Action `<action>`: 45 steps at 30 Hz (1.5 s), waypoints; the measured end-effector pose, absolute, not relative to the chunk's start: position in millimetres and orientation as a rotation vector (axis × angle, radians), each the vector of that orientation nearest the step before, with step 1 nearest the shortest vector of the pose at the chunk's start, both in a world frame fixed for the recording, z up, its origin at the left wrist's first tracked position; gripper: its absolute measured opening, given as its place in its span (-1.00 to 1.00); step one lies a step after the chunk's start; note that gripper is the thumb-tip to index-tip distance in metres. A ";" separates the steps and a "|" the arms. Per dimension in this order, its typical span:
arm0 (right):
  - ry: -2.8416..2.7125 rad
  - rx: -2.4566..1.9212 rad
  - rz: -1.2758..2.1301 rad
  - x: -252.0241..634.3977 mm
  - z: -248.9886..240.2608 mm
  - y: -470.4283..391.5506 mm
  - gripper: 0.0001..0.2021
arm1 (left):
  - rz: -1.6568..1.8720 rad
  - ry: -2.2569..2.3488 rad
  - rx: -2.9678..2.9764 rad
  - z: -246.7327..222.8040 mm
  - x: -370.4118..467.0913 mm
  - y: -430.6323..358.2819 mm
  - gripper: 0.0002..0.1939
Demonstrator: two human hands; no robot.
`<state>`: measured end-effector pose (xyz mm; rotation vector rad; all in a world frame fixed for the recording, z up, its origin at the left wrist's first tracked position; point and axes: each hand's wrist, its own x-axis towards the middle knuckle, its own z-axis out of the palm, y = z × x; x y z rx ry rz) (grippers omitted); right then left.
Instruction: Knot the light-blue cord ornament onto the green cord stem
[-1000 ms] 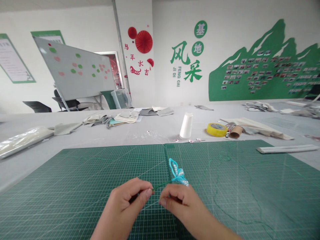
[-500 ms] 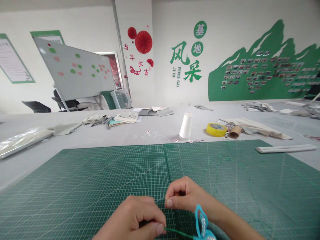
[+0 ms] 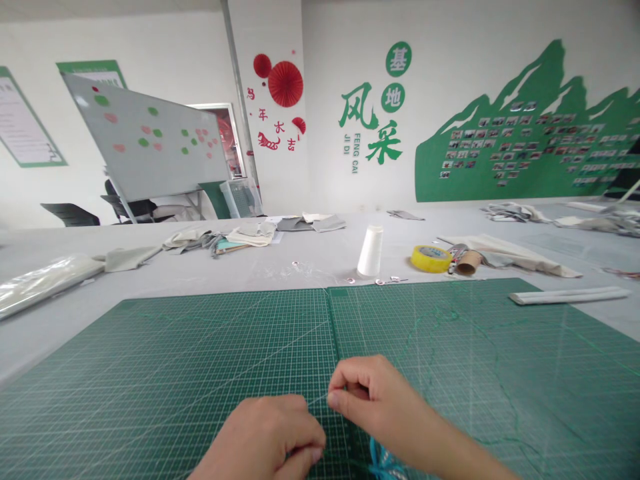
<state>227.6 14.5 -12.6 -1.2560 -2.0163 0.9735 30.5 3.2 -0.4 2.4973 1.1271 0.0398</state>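
My left hand (image 3: 270,437) is low in the middle, thumb and forefinger pinched together on a thin green cord. That cord is hard to make out now against the mat. Just right of it and slightly higher, my right hand (image 3: 370,393) is closed in a pinch, its other fingers curled; what sits between its fingertips is too small to tell. Below the right wrist hangs a bright blue looped cord piece (image 3: 385,465) with a silvery strand, blurred and partly cut off by the lower edge. Both hands are over the green cutting mats (image 3: 200,353).
Loose green thread (image 3: 497,367) trails over the right mat. Beyond the mats are a white thread cone (image 3: 371,252), yellow tape roll (image 3: 431,259), cardboard tube (image 3: 469,263), small metal bits (image 3: 387,281) and fabric scraps (image 3: 250,235). A rolled white strip (image 3: 570,296) crosses the right mat's edge.
The blue cord piece has swung left and lower, partly behind my right wrist, and is blurred. My left hand has shifted slightly left and down; both hands stay pinched.
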 end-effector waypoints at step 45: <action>-1.889 -1.215 1.020 208.6 -36.1 7.5 -0.82 | 0.820 1.348 2.023 -4.4 15.5 14.2 -0.78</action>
